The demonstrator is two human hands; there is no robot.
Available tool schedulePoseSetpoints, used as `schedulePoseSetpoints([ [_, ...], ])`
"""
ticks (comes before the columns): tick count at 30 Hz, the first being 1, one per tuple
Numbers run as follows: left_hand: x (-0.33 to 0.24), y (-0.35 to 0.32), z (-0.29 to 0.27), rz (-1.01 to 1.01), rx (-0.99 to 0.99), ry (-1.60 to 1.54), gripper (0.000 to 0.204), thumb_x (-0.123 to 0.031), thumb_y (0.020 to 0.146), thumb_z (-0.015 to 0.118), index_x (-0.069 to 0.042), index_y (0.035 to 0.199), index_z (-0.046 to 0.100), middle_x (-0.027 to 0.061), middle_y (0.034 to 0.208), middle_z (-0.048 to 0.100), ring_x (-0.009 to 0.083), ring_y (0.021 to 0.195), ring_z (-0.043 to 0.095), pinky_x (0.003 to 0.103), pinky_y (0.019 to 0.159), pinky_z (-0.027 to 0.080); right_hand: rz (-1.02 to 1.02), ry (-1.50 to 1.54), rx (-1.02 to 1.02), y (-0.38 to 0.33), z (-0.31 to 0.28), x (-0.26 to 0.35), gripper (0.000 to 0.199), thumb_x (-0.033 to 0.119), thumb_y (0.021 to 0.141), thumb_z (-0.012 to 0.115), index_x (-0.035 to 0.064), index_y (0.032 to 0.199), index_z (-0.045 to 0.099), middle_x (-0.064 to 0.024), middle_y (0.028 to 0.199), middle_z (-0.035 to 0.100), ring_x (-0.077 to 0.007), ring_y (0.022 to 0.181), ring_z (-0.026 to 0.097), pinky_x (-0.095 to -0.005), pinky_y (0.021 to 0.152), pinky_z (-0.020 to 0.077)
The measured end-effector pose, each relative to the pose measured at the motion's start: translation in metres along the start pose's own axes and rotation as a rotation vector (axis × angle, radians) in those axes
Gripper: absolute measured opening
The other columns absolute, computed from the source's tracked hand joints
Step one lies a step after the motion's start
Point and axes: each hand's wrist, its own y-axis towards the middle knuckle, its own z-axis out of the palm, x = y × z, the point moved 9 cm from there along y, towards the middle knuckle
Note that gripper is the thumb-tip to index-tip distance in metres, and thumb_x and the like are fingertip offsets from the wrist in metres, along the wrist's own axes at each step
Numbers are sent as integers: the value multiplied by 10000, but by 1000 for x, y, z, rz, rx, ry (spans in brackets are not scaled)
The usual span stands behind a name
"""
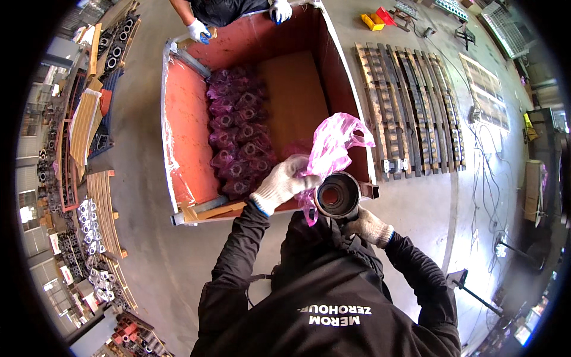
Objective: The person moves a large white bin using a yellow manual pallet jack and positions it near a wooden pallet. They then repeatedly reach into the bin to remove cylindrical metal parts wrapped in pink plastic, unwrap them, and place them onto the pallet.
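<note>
Two gloved hands meet over one dark metal part [338, 196] at the near right corner of a red crate [187, 131]. The part is a short round piece with a hollow bore facing up at the camera, held just above the crate's rim and close to the person's chest. The right hand [370, 227] cups it from below and behind, fingers curled around its underside (the fingertips themselves are hidden by the part, so how tightly they close cannot be told). The left hand [281, 183] reaches across from the left, its fingers pinched shut on a pink bag [333, 146] that rises crumpled above the part and trails down its left side; the bag touches the part's upper edge.

Inside the crate, more parts in pink wrap [238, 131] lie stacked in two close columns along the left half, running from the far end to the near wall. The right half shows a bare brown board [294, 98]. Clear film [169, 143] hangs along the crate's left wall.

At the far end a second person leans in, with one white-gloved hand [198, 30] on the left corner and the other [280, 10] on the far rim.

On the concrete floor to the right lies a row of dark pallets [410, 107], well apart from the crate. To the left stand racks of metal parts [89, 220] and stacked wood [83, 125].
</note>
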Motion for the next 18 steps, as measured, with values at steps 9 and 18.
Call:
schedulePoseSetpoints([
  [9, 134, 23, -66, -296, -678, -929, 278, -177, 923, 727, -25, 1149, 675, 78, 1047, 710, 182, 922, 652, 352, 852, 517, -60, 44, -75, -10, -3, -8, 514, 92, 793, 731, -18, 1270, 575, -73, 1102, 686, -136, 973, 633, -309, 854, 527],
  [18, 265, 12, -29, -844, -420, -666, 826, -652, 944, 573, -80, 1517, 410, 134, 1429, 520, 243, 1268, 515, 364, 923, 437, 16, 556, 22, -17, 7, -17, 514, 51, 791, 681, -6, 1293, 586, -84, 1141, 676, -177, 1054, 640, -323, 952, 511],
])
